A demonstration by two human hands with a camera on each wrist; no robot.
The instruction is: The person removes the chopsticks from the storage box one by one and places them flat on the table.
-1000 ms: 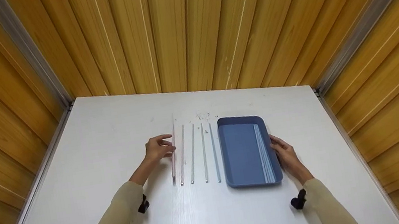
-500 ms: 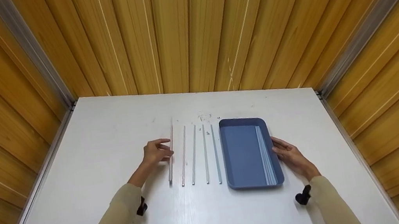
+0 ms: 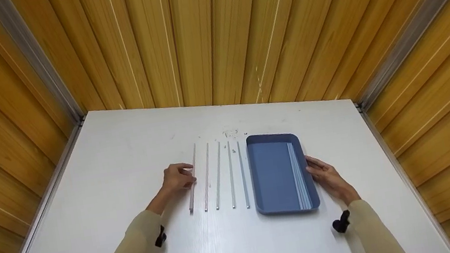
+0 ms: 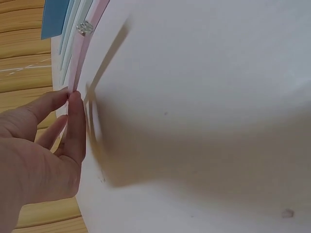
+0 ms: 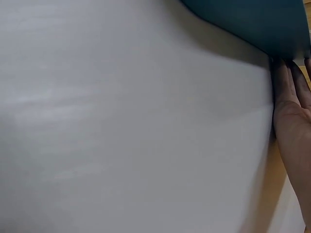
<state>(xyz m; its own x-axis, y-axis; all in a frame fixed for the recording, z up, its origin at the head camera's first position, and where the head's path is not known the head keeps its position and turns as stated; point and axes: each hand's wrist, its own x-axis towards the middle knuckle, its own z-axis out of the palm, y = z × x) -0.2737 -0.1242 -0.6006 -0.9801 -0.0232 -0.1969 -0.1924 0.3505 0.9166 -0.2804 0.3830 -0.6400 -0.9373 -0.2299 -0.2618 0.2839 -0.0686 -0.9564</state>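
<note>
My left hand [image 3: 175, 178] pinches a pale pink stick [image 3: 195, 154] between thumb and fingertips. In the left wrist view that stick [image 4: 77, 65] carries a glittery, gem-like end and throws a shadow on the tabletop. To its right several similar thin sticks lie side by side, from a pink stick [image 3: 206, 177] to a light blue stick [image 3: 243, 175]. Past them stands a blue rectangular tray [image 3: 272, 177], with light blue sticks [image 3: 299, 178] bunched along its right wall. My right hand [image 3: 328, 177] touches the tray's right side with extended fingers; some fingertips are hidden.
The white table [image 3: 226, 251] reaches back to a yellow wood-patterned wall [image 3: 194, 37]. Tiny bits and marks [image 3: 230, 133] dot the surface beyond the sticks. Metal frame bars [image 3: 53, 80] run along the corners.
The pink stick in my left hand has moved a little left and toward me, and down toward the table. My right hand stays at the tray's side.
</note>
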